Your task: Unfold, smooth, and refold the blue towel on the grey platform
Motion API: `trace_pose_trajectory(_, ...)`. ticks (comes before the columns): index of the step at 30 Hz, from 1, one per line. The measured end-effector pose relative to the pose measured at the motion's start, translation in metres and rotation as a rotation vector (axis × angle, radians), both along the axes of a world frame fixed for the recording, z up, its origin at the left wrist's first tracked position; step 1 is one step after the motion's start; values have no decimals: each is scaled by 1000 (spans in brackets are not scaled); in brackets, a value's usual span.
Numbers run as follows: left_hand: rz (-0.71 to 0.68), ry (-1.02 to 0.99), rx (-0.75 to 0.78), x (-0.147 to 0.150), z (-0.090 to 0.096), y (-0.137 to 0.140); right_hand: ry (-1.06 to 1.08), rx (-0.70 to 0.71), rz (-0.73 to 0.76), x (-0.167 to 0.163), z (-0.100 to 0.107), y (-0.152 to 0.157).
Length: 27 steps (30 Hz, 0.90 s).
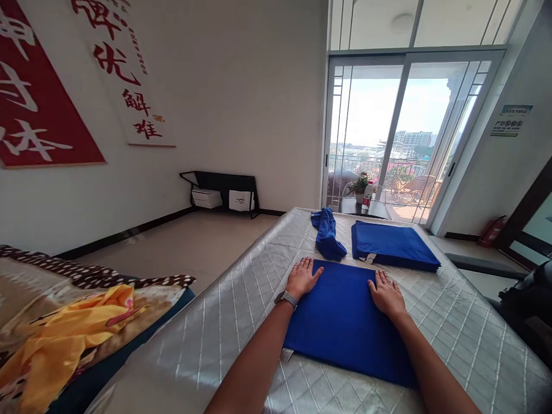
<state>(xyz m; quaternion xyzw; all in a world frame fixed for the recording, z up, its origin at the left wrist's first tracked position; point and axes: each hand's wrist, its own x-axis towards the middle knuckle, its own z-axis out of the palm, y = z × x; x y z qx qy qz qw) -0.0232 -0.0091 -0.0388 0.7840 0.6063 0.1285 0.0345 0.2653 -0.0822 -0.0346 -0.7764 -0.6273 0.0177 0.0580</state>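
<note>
A flat blue cloth square (340, 322) lies on the quilted silver mattress (224, 310) in front of me, a small white tag showing at its near left corner. My left hand (303, 277), with a watch on the wrist, rests flat on its far left edge, fingers stretched out. On the far right edge my right hand (386, 293) lies flat too, fingers extended. Neither hand grasps anything. Just beyond, a stack of folded blue cloths (394, 244) sits to the right, and a crumpled blue cloth (329, 233) lies to the left.
At the left is another bed with a yellow cloth (77, 333) on it. A black rack (224, 187) holding white boxes stands by the wall. Past the mattress's far edge, a small dark table (364, 208) carries a plant and a bottle before sliding glass doors.
</note>
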Motion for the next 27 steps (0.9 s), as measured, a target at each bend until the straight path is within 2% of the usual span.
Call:
trace_pose_trajectory(6, 29, -11, 50, -1, -4, 3, -7, -29, -14, 0, 3, 0)
trace_pose_trajectory(11, 18, 6, 142, 5, 5, -4, 25, -5, -10, -1, 2, -1)
trace_pose_trajectory(14, -159, 6, 192, 34, 10, -25, 54, 19, -13, -2, 2, -2)
trace_pose_trajectory(18, -500, 3, 254, 99, 5, -61, 50, 47, 3, -1, 1, -5)
trace_pose_trajectory(20, -620, 4, 275, 130, 4, -69, 25, 37, 35, 1, 0, -7)
trace_pose_trajectory(23, -642, -4, 228, 164, 8, -62, -4, 18, 77, 3, -2, -10)
trace_pose_trajectory(27, -547, 2, 119, 177, 10, -39, 26, 38, 84, 3, -1, -11)
